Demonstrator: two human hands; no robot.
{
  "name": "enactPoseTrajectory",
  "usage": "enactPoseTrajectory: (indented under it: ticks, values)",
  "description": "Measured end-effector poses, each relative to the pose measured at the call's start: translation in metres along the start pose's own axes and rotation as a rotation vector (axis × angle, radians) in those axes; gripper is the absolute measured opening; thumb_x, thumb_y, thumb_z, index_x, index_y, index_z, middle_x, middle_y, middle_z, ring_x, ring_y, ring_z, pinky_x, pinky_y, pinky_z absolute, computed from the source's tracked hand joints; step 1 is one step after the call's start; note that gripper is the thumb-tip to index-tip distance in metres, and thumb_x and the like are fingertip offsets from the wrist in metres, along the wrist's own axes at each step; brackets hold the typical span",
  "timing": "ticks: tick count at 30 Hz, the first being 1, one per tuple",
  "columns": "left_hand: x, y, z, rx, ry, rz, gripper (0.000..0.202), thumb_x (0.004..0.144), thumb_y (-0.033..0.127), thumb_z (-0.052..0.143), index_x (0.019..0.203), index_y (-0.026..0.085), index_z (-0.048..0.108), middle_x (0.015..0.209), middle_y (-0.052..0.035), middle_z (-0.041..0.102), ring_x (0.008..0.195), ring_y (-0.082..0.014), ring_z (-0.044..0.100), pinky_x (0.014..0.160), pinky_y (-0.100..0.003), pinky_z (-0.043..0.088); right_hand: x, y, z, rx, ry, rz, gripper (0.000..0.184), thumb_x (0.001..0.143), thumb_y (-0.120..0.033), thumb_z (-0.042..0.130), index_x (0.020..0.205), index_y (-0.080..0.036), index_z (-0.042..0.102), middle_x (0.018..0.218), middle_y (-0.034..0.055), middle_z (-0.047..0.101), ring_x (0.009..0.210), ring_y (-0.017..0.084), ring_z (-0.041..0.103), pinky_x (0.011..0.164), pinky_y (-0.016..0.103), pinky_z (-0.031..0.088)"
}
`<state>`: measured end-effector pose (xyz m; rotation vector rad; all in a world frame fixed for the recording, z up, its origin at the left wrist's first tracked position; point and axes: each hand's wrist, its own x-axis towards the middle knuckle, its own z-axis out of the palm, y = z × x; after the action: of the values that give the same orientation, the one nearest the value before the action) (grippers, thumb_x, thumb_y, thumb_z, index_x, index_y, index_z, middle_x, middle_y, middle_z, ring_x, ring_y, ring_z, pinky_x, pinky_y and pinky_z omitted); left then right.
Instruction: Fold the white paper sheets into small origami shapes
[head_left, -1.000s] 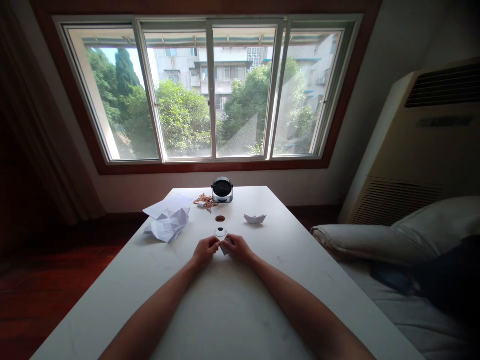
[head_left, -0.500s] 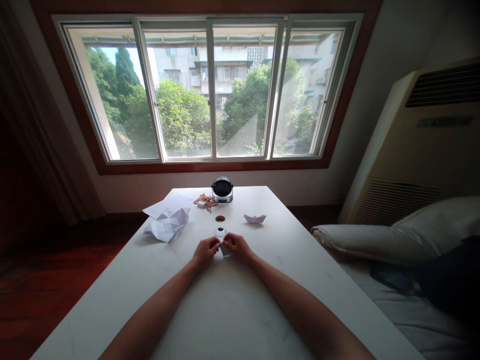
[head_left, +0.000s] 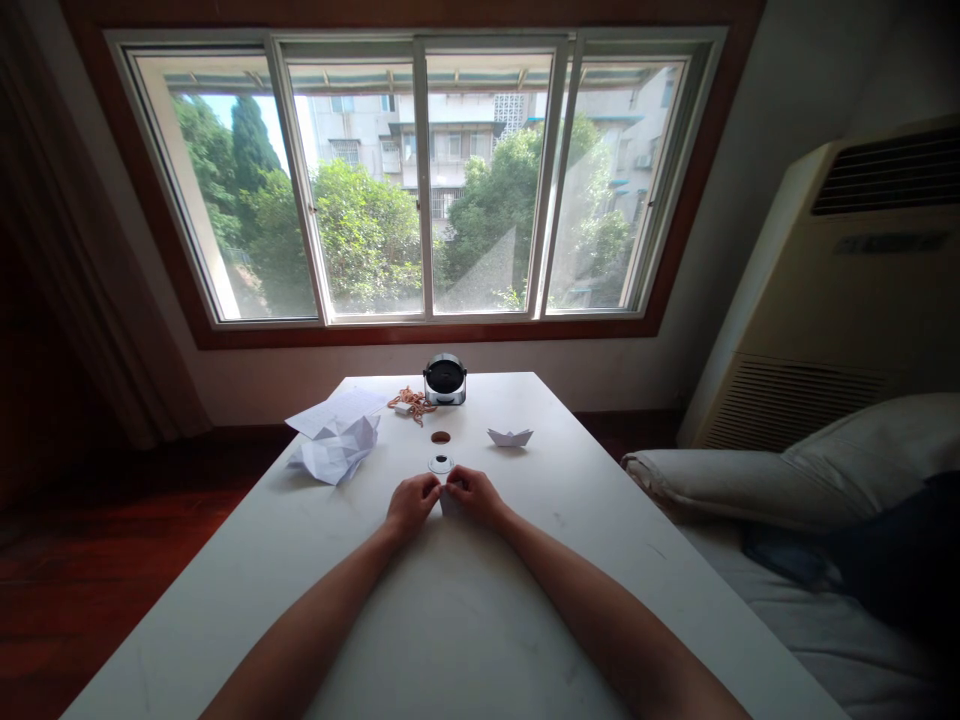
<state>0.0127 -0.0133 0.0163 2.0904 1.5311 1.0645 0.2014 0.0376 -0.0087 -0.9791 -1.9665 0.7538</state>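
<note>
1. Left hand [head_left: 411, 502]: fingers are curling inward, thumb and fingertips pinching the left edge of a small folded paper [head_left: 451, 505].
2. Right hand [head_left: 475, 494]: thumb and fingers are pinching the upper right part of the same paper – the two hands are almost meeting.
3. Folded paper: it is sitting between the hands, low over the middle of the white bench [head_left: 450, 630]; fingers are hiding much of it, so its full shape is not readable.
4. Clear round piece with a dark centre [head_left: 441, 464]: it is lying just beyond the fingertips, with a brown round opening [head_left: 440, 438] showing behind it.
5. Paper boat [head_left: 510, 438]: it is standing upright to the right, apart from the hands.
6. Creased paper [head_left: 341, 452]: it is resting on the left side – partly overlapping a flat sheet [head_left: 337, 408].
7. Far end: a black round device on a stand [head_left: 445, 376] is standing upright, an orange cord [head_left: 420, 400] lying bunched just beside its left side.
</note>
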Motion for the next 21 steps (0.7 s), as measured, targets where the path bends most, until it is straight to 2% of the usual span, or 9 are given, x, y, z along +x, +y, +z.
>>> enactPoseTrajectory:
  ticks: [7, 21]
  values:
    - [-0.0005, -0.0002, -0.0003, 0.063, 0.068, -0.039, 0.02, 0.087, 0.034, 0.056, 0.074, 0.02, 0.063, 0.069, -0.001, 0.062, 0.063, -0.0149, 0.05, 0.062, -0.025, 0.03, 0.0009, 0.0024, -0.0012, 0.038, 0.01, 0.013, 0.019, 0.083, -0.036, 0.061, 0.083, -0.018, 0.065, 0.07, 0.0002, 0.063, 0.065, 0.015, 0.053, 0.062, 0.026, 0.041]
    - [0.0015, -0.0063, -0.0027, -0.006, 0.144, -0.044, 0.022, 0.087, 0.035, 0.053, 0.072, 0.021, 0.062, 0.066, 0.0012, 0.06, 0.061, -0.014, 0.049, 0.061, -0.024, 0.032, 0.0014, 0.0042, -0.0018, 0.076, 0.015, 0.06, 0.02, 0.083, -0.039, 0.061, 0.081, -0.019, 0.063, 0.069, -0.0002, 0.064, 0.063, 0.015, 0.055, 0.062, 0.025, 0.042]
